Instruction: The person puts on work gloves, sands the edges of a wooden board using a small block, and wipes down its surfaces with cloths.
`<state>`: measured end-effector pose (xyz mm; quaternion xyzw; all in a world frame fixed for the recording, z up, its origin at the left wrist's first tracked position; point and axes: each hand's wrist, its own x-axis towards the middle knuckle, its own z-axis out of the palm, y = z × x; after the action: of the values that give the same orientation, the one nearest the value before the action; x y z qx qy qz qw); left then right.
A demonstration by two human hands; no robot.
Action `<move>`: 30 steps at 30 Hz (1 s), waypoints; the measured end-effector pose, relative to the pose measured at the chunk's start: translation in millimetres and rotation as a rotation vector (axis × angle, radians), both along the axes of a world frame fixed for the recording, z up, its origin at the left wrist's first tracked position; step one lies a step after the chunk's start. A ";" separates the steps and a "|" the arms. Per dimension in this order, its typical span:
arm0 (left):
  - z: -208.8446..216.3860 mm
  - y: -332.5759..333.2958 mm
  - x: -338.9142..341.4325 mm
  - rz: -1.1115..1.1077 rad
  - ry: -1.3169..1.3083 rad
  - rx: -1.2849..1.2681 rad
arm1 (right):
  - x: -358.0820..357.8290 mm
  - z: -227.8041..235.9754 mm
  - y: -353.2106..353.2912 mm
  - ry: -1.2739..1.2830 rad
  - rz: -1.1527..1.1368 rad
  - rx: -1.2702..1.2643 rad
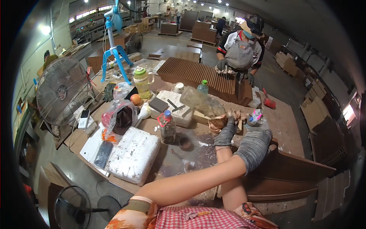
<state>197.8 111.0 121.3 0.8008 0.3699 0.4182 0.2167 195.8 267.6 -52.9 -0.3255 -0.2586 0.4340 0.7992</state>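
Observation:
My forearms cross, the left lying over the right. My left hand [253, 149], in a grey knit glove, is closed at the top edge of a dark brown panel [289, 171] that slants down to the right. Farther in on the table, my gloved right hand [226, 133] closes on a crumpled brown rag [217, 123]; its fingertips are partly hidden. Right behind the rag lies a blurred, dirty, see-through container or bag [202, 102] whose kind I cannot make out. A small bottle with pink and blue on it [254, 117] stands to the right of that hand.
A blue-capped bottle [167, 128], a round dark cup [185, 144] and a white foam block [133, 154] stand left on the table. Across it, a gloved co-worker [240, 49] handles a stack of brown slats [198, 78]. A caged fan [63, 91] stands far left.

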 end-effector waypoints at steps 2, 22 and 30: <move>2.5 -3.8 -8.3 -0.004 -0.001 -0.008 | -16.6 2.8 -19.8 0.440 0.439 -0.047; -5.5 -5.7 -7.0 0.095 0.041 0.059 | -74.4 43.5 -100.1 -0.507 0.563 0.164; 0.5 -8.9 -3.2 0.036 0.033 -0.007 | 35.1 -72.3 -38.8 0.090 0.625 0.348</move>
<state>194.6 102.0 121.8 0.8000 0.3894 0.4076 0.2055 230.9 228.8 -125.2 -0.0704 -0.3800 0.6208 0.6821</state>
